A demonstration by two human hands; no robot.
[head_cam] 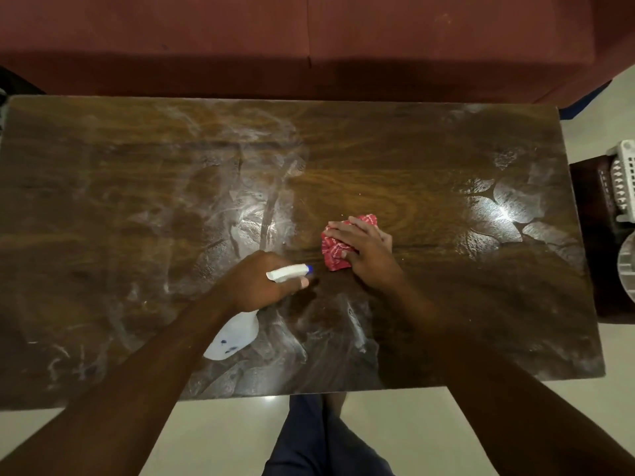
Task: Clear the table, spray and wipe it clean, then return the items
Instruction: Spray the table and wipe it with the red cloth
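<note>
A dark wooden table [395,149] fills the view, its top streaked with whitish wet smears. My left hand [257,281] grips a white spray bottle [233,333] by the neck, its blue-tipped nozzle pointing right just above the tabletop. My right hand [364,249] lies on a crumpled red and white cloth [335,250], fingers spread over it, pressing it onto the table near the middle. Most of the cloth shows to the left of the hand.
A red sofa [309,36] runs along the table's far side. At the right stands a dark side stand [591,235] with a white slotted basket [622,180] and a round white object [627,266]. Pale floor tiles [223,438] and my legs lie at the near edge.
</note>
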